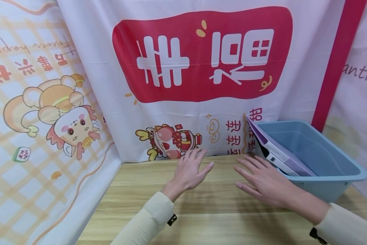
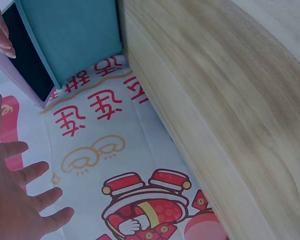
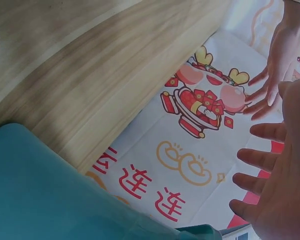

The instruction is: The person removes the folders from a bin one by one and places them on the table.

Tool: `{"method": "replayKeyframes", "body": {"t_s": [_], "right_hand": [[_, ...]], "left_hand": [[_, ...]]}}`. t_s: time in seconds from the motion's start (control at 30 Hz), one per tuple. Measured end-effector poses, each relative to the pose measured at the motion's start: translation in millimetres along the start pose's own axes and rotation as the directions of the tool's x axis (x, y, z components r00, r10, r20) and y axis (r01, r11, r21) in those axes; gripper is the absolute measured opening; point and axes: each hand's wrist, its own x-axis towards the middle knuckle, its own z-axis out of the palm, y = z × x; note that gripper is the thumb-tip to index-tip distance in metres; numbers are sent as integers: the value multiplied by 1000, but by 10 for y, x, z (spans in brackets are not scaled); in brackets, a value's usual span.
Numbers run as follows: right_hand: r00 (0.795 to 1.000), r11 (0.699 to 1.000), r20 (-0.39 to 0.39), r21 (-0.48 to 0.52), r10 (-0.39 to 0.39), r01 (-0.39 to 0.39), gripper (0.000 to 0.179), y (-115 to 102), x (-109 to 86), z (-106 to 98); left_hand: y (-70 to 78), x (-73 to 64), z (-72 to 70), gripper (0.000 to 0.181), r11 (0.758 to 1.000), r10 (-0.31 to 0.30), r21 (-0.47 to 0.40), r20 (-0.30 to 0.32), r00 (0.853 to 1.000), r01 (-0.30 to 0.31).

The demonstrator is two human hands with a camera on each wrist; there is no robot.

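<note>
My left hand [image 1: 189, 170] is held over the middle of the wooden table [image 1: 140, 190], fingers spread and holding nothing. To its right my right hand [image 1: 263, 180] reaches forward with straight fingers, also bare, close beside a blue plastic bin [image 1: 327, 183]. A flat white and purple box [image 1: 284, 153] leans inside that bin, one corner sticking up above the rim at the left. In the left wrist view the bin [image 2: 75, 35] and the dark open-looking side of the box [image 2: 27, 55] show beyond the spread left fingers. The right wrist view has the right hand [image 3: 285, 175] near the bin's wall [image 3: 50, 190].
A white cloth with a red printed panel [image 1: 201, 54] hangs behind the table's far edge. On the left hangs a checked cloth [image 1: 48, 119] with a cartoon figure. Another pale printed cloth [image 1: 361, 102] is at the right, past a red stripe.
</note>
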Motion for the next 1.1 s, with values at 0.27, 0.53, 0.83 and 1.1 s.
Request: {"method": "replayKeyframes", "body": {"t_s": [0.27,0.53,0.83,1.1], "right_hand": [[1000,1000,-1,15,13,-13,67,-9,-99,-94],[1000,999,-26,45,-1,3,63,-16,-200,-188],[995,998,-101,56,-3,8,52,22,-332,-298],[985,998,-170,41,-30,37,38,131,-426,-313]], "left_hand": [[29,14,-42,73,1000,-11,-26,-3,1000,10],[94,19,-76,70,998,-29,-59,1,1000,29],[176,46,-121,60,993,-24,-115,-12,1000,23],[261,85,-187,51,971,-58,-235,-22,998,52]]}}
